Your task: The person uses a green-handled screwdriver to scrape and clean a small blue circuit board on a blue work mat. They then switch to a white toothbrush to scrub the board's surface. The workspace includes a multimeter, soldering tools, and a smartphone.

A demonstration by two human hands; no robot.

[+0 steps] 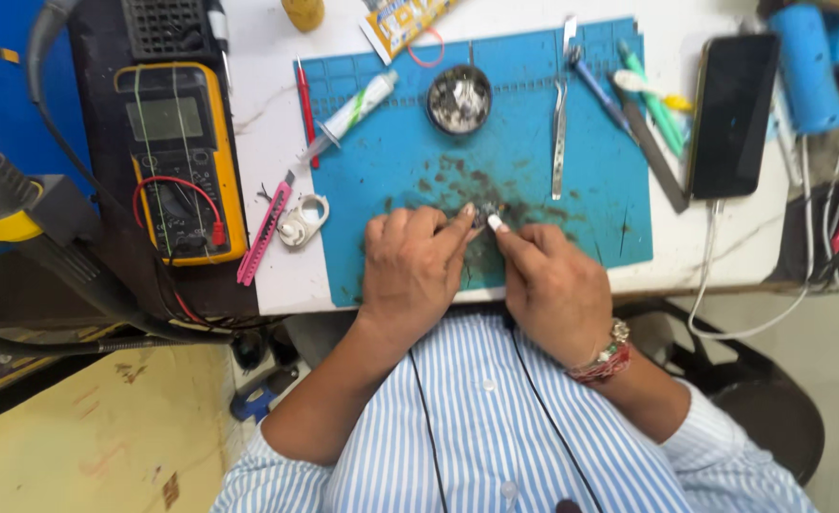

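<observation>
Blue silicone repair mat (591,204) covers the desk (277,275); at its near edge, the left hand (410,266) and right hand (552,285) pinch a small dark component (481,217) together, seemingly mid-inspection. Tweezers (559,133) lie beyond it, probably needed next.

Left hand (410,271): palm down, fingers curled, fingertips pinched forward. Right hand (552,285): palm down, index extended toward the left fingertips, nearly touching. Forearms converge from striped sleeves.
</observation>
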